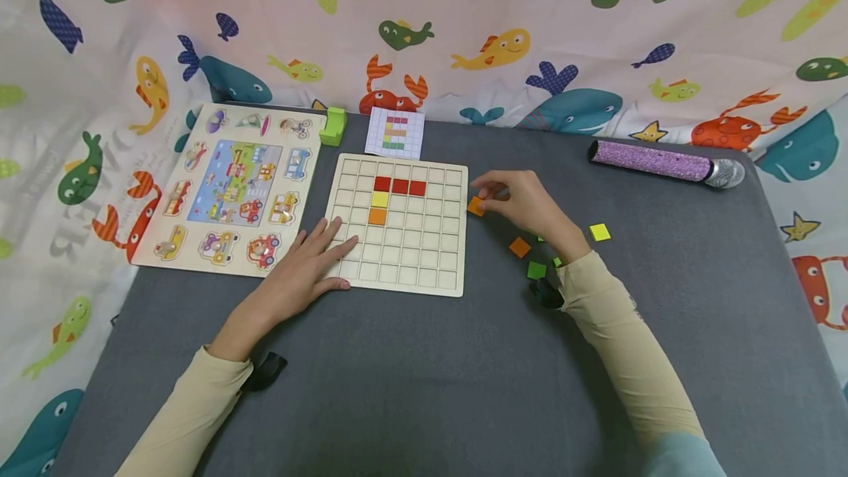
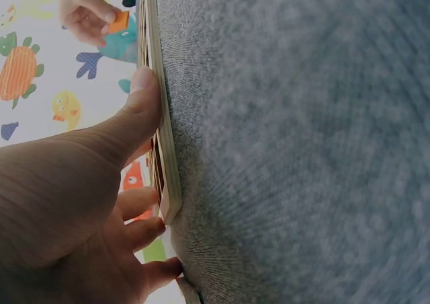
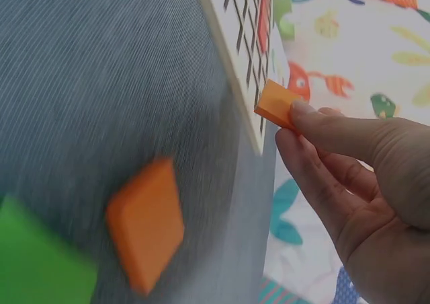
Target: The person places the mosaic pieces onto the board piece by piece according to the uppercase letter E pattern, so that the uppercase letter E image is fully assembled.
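Observation:
My right hand (image 1: 523, 201) pinches an orange square tile (image 3: 277, 103) between thumb and fingertips, at the right edge of the wooden grid board (image 1: 424, 256). On the board, three red tiles (image 1: 400, 186) form a row, with a yellow tile (image 1: 380, 199) and an orange tile (image 1: 377, 216) in a column under the leftmost red one. The left hand (image 1: 301, 263) rests with spread fingers on the board's lower left corner; in the left wrist view its thumb (image 2: 142, 105) lies along the board's edge.
Loose on the grey table lie an orange tile (image 1: 520, 247), a green tile (image 1: 536, 271) and a yellow tile (image 1: 599, 232). A pattern card (image 1: 394, 131) sits behind the board. Left is a picture puzzle (image 1: 245, 112) beside a green block (image 1: 333, 126); a purple microphone (image 1: 652, 161) lies back right.

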A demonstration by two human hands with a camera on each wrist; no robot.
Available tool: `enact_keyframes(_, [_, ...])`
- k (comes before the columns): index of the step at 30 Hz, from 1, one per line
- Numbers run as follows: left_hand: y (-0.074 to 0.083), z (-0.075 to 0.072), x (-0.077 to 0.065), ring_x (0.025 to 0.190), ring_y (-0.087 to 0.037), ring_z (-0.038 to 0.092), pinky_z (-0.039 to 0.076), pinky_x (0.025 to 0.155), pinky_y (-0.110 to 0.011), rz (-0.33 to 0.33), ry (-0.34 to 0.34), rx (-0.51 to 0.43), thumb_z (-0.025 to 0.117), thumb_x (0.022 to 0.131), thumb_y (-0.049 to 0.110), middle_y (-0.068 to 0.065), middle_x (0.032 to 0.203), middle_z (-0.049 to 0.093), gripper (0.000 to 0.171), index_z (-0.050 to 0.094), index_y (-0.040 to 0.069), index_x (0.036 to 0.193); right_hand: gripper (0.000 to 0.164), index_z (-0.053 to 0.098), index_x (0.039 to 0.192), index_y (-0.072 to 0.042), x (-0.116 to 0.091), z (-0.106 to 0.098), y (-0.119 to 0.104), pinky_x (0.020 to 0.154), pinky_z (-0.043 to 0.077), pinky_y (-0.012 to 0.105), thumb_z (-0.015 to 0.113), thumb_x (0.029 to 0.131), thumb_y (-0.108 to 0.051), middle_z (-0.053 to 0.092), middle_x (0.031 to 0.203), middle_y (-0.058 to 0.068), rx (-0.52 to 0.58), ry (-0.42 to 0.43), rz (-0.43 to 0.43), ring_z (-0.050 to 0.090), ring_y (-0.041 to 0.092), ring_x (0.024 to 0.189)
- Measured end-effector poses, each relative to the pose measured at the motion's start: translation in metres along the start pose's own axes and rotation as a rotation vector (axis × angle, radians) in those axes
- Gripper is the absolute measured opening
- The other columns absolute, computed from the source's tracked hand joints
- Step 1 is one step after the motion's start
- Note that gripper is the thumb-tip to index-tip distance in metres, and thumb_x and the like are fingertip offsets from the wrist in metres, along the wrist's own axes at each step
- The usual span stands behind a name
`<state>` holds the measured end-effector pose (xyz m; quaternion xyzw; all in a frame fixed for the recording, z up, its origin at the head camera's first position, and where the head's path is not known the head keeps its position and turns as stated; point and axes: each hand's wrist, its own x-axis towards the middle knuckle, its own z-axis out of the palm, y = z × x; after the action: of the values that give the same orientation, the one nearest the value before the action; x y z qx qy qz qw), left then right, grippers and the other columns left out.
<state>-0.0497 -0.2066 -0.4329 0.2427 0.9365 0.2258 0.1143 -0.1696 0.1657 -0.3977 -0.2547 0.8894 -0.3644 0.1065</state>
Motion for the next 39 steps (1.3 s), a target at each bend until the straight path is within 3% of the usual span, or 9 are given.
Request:
enact_keyframes(11, [0.000, -0.003, -0.001, 0.149, -0.038, 0.006, 0.008, 0.116, -0.061, 0.000, 0.010, 0.003, 0.069, 0.091, 0.035, -0.018, 0.162, 0.016, 0.071, 0.039, 0.012, 0.152, 0.030, 0.069, 0.116, 0.002, 0.036, 0.031, -0.032, 0.077, 0.053, 0.035, 0.073, 0.087, -0.003, 0.069, 0.092, 0.010, 0.048, -0.022, -0.105, 0.064, 0.021, 0.087])
enact_keyframes(21, [0.001, -0.001, 0.001, 0.149, -0.038, 0.007, 0.009, 0.115, -0.062, 0.000, 0.013, -0.003, 0.068, 0.091, 0.035, -0.018, 0.162, 0.016, 0.071, 0.039, 0.012, 0.151, 0.028, 0.070, 0.113, 0.000, 0.060, 0.063, -0.053, 0.081, 0.051, 0.029, 0.075, 0.086, -0.005, 0.069, 0.091, 0.006, 0.078, -0.096, -0.102, 0.062, 0.017, 0.086])
enact_keyframes(29, [0.000, 0.000, 0.001, 0.149, -0.038, 0.007, 0.009, 0.116, -0.061, -0.007, 0.006, 0.000, 0.068, 0.091, 0.036, -0.017, 0.162, 0.016, 0.071, 0.039, 0.013, 0.152, 0.027, 0.069, 0.114, 0.000, 0.066, 0.080, -0.058, 0.081, 0.051, 0.028, 0.072, 0.088, -0.001, 0.069, 0.090, 0.006, 0.084, -0.148, -0.083, 0.062, 0.017, 0.086])
enact_keyframes(39, [-0.001, 0.001, 0.000, 0.149, -0.037, 0.006, 0.008, 0.116, -0.061, -0.007, 0.007, -0.006, 0.068, 0.091, 0.037, -0.016, 0.162, 0.015, 0.071, 0.039, 0.013, 0.152, 0.022, 0.070, 0.111, -0.002, 0.065, 0.088, -0.058, 0.082, 0.051, 0.027, 0.071, 0.089, -0.003, 0.069, 0.090, 0.005, 0.034, -0.137, -0.070, 0.063, 0.017, 0.087])
